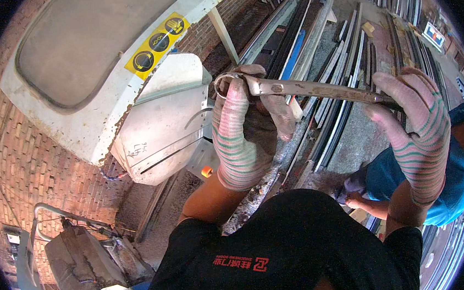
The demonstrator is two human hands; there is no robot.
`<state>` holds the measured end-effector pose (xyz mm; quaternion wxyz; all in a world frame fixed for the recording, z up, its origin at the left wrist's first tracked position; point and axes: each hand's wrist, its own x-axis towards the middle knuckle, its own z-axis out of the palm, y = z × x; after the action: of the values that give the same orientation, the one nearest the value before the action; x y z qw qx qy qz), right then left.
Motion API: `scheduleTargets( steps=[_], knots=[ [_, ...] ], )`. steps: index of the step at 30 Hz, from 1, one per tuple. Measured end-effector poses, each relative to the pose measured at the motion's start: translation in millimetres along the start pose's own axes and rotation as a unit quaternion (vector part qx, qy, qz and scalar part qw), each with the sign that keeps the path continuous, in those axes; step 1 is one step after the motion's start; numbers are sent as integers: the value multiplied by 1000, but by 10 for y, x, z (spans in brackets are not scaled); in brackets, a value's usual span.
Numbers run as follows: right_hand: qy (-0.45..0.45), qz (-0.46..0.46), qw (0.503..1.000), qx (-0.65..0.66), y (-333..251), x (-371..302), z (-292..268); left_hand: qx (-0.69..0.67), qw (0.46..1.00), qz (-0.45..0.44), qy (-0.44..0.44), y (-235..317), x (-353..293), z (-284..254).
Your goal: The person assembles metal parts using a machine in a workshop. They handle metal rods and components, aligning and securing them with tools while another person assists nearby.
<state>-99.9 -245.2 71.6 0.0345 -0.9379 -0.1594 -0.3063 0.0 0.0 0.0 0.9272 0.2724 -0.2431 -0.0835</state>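
Note:
Both of my hands wear pale gloves with green stripes. Across the upper middle I hold a long tool (318, 89) with a worn, brownish flat handle; its exact kind is unclear. My left hand (245, 135) grips the tool's left end, where a round metal rim (221, 85) shows beside the fingers. Part of that end is hidden behind the glove. At the other end, the narrow handle tip lies between the thumb and fingers of my right hand (415, 126). The tool is roughly level, tilting slightly down to the right.
A white machine hood (112, 105) with a window and yellow warning label (158, 45) stands at left. Long metal profiles (341, 63) lie stacked behind my hands. Close on the right is another person in a blue shirt (450, 181). A brick wall (29, 157) lines the left.

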Motion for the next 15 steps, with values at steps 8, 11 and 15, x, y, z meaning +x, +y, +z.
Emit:
scheduleTargets(
  steps=[8,11,15],
  knots=[
    [84,-64,992,-62,170,-83,1,-11,999,24,27,115,15,-80],
    [97,-21,995,-19,135,-107,2,26,999,42,-20,114,37,-108],
    [140,-103,985,-12,105,-69,7,22,999,30,-14,154,20,-176]
  ],
)
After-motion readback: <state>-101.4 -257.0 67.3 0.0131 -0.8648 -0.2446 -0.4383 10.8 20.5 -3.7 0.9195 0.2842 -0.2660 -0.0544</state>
